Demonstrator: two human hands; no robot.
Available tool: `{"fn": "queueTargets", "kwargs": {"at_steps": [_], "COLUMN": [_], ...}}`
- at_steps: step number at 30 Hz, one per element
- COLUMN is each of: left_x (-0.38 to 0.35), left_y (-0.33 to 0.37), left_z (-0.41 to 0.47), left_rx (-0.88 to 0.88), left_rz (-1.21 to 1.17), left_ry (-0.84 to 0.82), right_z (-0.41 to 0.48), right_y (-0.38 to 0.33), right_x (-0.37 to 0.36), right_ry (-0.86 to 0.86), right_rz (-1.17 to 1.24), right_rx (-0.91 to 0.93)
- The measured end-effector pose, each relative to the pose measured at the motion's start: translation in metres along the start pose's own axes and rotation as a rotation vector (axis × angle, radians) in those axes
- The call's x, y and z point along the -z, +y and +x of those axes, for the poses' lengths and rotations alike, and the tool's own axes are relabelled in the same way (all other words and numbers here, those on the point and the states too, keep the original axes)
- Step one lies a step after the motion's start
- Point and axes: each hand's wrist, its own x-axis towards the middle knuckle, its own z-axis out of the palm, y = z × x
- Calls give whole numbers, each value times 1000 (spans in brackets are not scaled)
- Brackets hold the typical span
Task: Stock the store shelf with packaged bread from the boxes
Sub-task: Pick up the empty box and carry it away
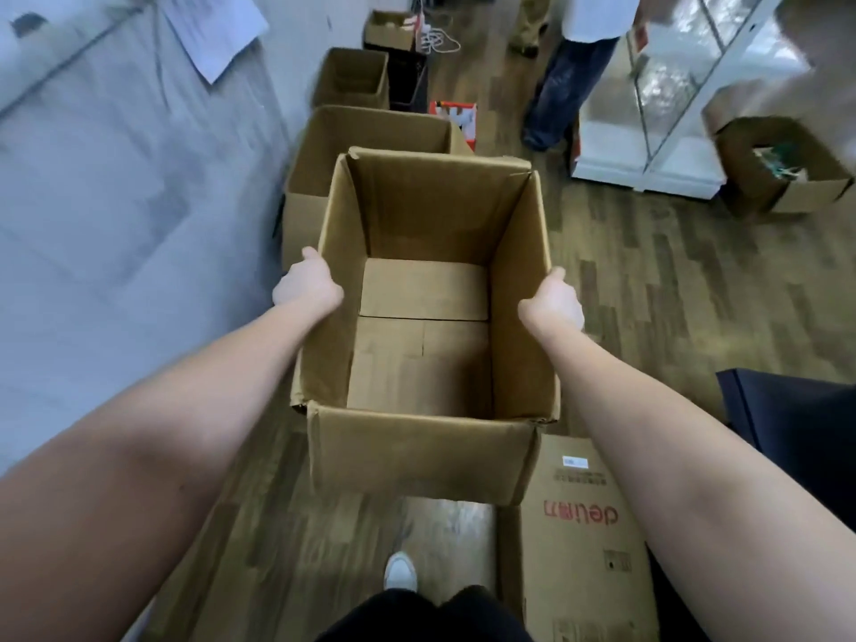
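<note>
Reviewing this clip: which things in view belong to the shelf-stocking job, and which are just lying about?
Job: empty cardboard box, gripped by left hand and right hand; open box behind it; white shelf unit.
Lying about: printed carton on the floor; red carton; white cable; paper sheet.

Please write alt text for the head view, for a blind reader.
The left hand and right hand grip the side walls of an open, empty brown cardboard box over a wooden floor; a second open box stands behind it.
</note>
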Motion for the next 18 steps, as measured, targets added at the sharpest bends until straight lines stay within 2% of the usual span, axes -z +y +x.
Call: {"fn": "queueTargets", "kwargs": {"at_steps": [6, 10, 18], "left_x": [34, 44, 63], "left_y": [-39, -44, -3], "left_z": [33, 57, 120], "left_rx": [76, 58, 93], "left_rz": [-30, 26, 93], "left_ry": [47, 76, 126], "right_z": [15, 28, 104], "right_y": [-67, -90, -132], "right_x": [-9, -18, -9], "right_ry": [-9, -7, -34], "right_rz": [-17, -14, -63], "right_rx": [122, 134, 191]}}
